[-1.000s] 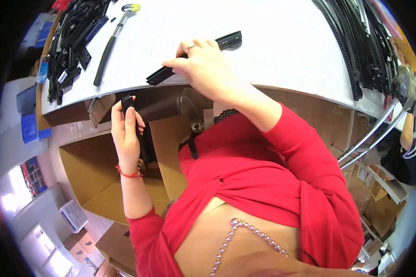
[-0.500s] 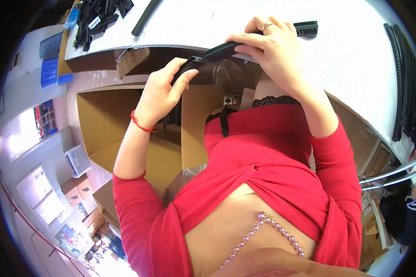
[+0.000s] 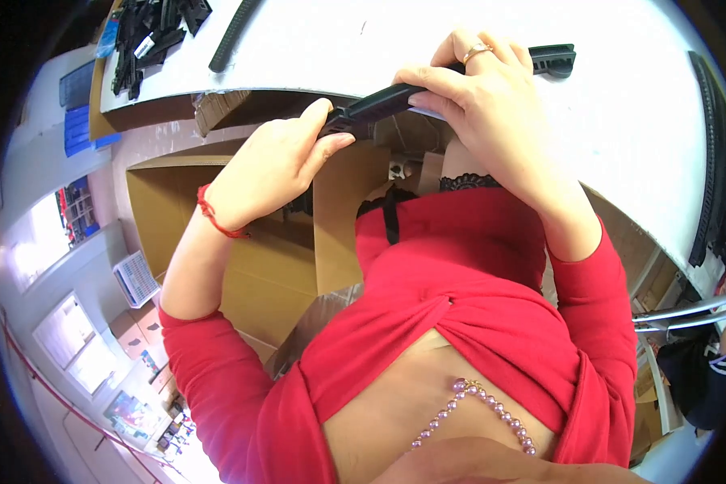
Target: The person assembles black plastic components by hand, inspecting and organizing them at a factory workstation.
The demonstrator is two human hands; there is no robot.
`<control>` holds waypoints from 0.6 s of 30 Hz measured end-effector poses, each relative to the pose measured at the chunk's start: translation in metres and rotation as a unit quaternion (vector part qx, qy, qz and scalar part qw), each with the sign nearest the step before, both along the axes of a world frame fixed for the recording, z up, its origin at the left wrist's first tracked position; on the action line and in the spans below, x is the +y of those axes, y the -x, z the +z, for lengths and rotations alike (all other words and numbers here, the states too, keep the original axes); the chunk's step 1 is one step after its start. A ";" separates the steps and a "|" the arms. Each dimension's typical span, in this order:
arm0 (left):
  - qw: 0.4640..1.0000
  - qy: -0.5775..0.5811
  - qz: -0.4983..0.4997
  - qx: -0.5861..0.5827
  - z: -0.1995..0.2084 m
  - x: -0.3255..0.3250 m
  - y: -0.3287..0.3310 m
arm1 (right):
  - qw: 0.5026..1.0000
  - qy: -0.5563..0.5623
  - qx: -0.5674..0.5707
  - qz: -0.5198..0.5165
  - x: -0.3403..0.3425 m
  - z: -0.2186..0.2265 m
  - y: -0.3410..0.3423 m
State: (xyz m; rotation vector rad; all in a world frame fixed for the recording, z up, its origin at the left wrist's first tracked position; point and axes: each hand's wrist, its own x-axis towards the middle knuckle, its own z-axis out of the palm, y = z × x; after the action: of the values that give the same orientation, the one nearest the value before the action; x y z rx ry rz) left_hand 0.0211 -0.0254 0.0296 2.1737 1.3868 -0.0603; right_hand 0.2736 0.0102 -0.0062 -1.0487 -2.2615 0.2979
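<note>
Both hands grip a long black plastic strip (image 3: 395, 101) at the white table (image 3: 621, 121) edge, the left hand (image 3: 278, 165) pinching its near end, the right hand (image 3: 480, 101) wrapped over its middle; it looks light, stiff, best held near both ends.

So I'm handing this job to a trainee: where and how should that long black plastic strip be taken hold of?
Probably as shown: one hand near each end. The long black strip is slender and juts past the white table's edge, so the left hand pinches the overhanging end from below-left and the right hand wraps the middle from above.
</note>
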 end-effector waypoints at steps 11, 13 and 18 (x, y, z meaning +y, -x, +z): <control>0.992 0.072 0.062 -0.085 -0.013 0.000 -0.001 | 1.000 0.016 0.026 0.000 0.003 -0.005 -0.002; 0.998 -0.006 -0.008 -0.058 -0.010 0.002 0.000 | 1.000 0.020 0.022 0.002 0.003 -0.004 -0.002; 0.997 -0.053 -0.051 -0.027 0.003 0.008 0.001 | 1.000 0.010 0.027 -0.004 0.004 -0.006 -0.001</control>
State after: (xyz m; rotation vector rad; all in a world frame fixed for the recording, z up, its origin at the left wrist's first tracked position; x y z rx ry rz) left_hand 0.0204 -0.0169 0.0323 2.3152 1.2744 0.0339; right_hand 0.2749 0.0140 -0.0125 -1.0467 -2.2111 0.3421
